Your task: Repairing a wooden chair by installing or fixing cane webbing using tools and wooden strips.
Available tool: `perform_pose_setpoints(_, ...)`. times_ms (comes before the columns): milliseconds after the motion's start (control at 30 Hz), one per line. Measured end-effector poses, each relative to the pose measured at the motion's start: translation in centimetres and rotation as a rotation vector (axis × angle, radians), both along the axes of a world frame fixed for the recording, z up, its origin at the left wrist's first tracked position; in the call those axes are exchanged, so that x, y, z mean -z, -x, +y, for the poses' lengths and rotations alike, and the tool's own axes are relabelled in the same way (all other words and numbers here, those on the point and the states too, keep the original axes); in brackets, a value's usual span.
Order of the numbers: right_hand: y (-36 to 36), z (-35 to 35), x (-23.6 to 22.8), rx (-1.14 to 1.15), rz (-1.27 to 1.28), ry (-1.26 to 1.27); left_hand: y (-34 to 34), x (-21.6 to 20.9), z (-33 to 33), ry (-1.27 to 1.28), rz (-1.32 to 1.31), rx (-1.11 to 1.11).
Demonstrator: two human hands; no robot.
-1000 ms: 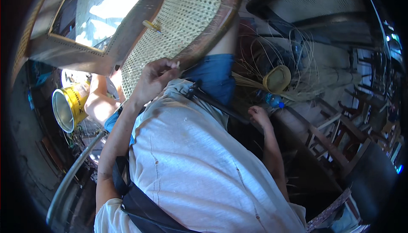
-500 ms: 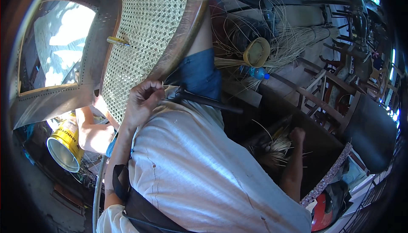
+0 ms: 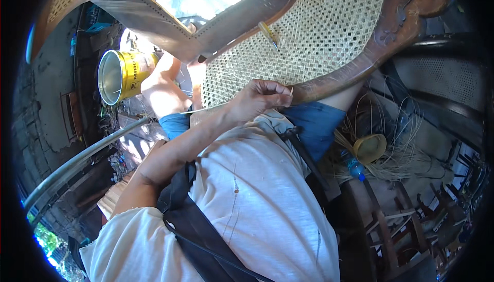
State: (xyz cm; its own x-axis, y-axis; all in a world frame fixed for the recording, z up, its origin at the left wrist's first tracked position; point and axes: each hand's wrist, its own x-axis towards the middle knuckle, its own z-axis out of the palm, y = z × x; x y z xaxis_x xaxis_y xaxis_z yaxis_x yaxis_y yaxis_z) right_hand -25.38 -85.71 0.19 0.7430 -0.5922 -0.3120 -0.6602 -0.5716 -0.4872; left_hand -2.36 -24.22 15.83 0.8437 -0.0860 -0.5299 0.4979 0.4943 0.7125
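My left hand is closed in a pinch beside the lower rim of a carved wooden chair frame. A pale tip, apparently of a thin cane strip, shows between its thumb and fingers. Woven cane mesh fills the frame, which leans across my legs. A thin tool with a yellow handle stands stuck in the mesh above the hand. My right hand is out of view. The left forearm crosses in front of my white shirt.
At left lies a yellow metal bucket, with a grey pipe below it. Loose cane strands, a round woven basket and a blue-capped bottle are at right. Wooden chair frames crowd the lower right.
The view has swung, so the chair frame and my left hand appear farther right. My right hand, earlier by a bundle of cane strands, has left the picture. The left hand keeps its pinch.
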Motion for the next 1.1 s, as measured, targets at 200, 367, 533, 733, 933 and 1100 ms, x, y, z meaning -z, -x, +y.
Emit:
perform_pose_setpoints(200,-0.7,-6.4,-7.6,0.186,-0.012,0.081,-0.8,-2.9,-0.5,0.021,0.022,-0.126)
perform_pose_setpoints(367,-3.2,-6.4,-15.1,0.342,-0.021,0.16,-0.3,-3.6,0.7,-0.048,-0.116,-0.192)
perform_pose_setpoints(533,-14.6,0.9,-19.1,0.176,-0.209,-0.185,-0.5,-4.6,1.5,-0.125,-0.177,-0.221)
perform_pose_setpoints(733,-27.5,40.5,-30.5,-0.759,0.111,-0.667,0.7,-5.6,2.0,-0.152,-0.263,-0.281)
perform_pose_setpoints(933,-28.8,48.6,-26.8,-1.335,0.118,-0.323,1.1,-6.0,2.2,-0.057,-0.276,-0.378)
perform_pose_setpoints(1100,-28.6,48.6,-26.0,-1.32,0.169,-0.349,1.4,-5.3,2.1,-0.102,-0.154,-0.334)
